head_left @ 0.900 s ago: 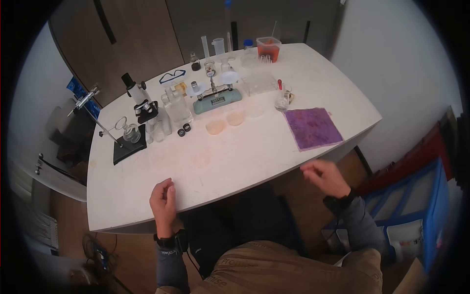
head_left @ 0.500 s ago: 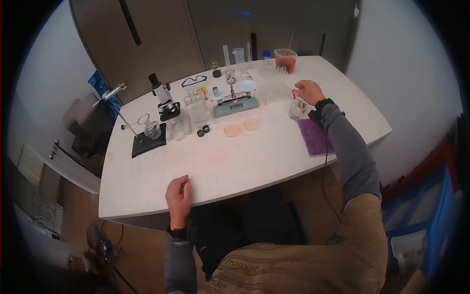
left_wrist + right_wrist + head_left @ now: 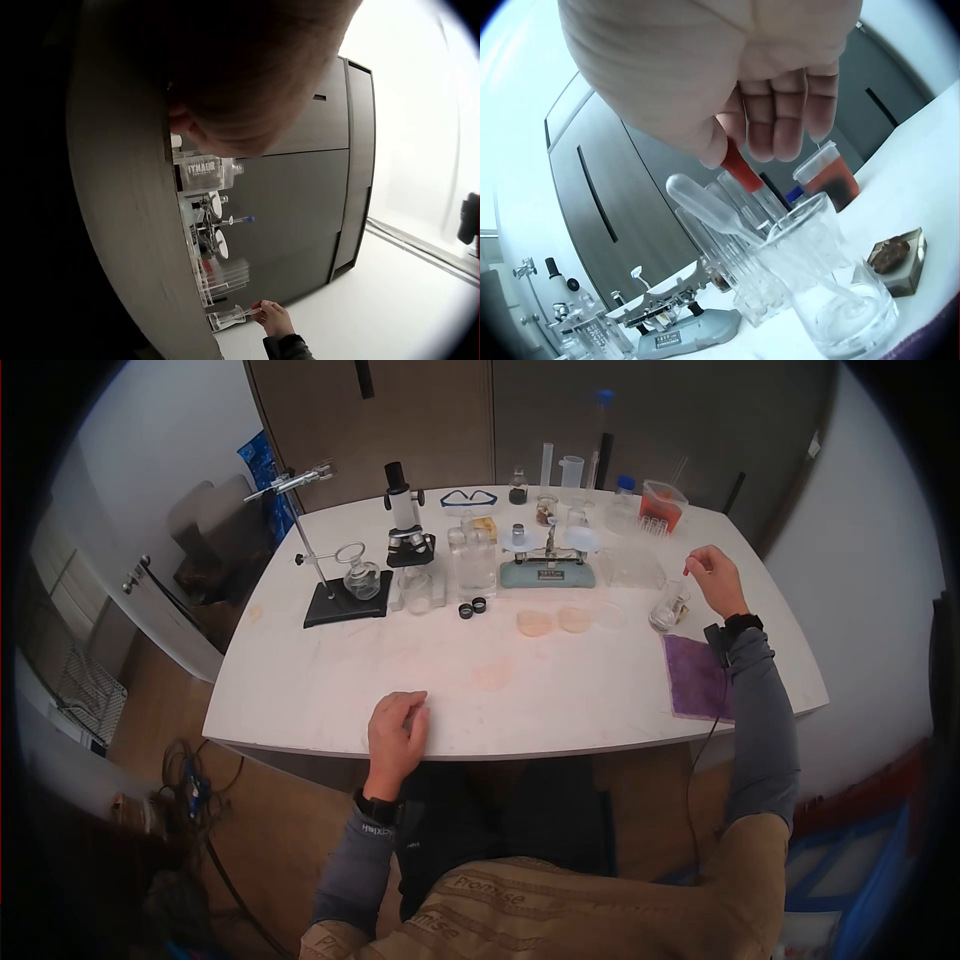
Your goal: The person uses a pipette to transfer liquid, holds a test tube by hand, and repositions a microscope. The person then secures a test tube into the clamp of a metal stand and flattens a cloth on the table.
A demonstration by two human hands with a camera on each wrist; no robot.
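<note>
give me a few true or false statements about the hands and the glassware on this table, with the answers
1. The right hand grips a dropper with a red bulb above the glass beaker. True.
2. The left hand holds the microscope. False: it rests on the table near the front edge, far from the microscope.
3. A clear plastic pipette leans in the beaker. True.
4. The purple cloth lies under the balance scale. False: it lies at the table's right edge, apart from the scale.
5. The safety glasses are on the stand's base. False: they lie behind the microscope.
</note>
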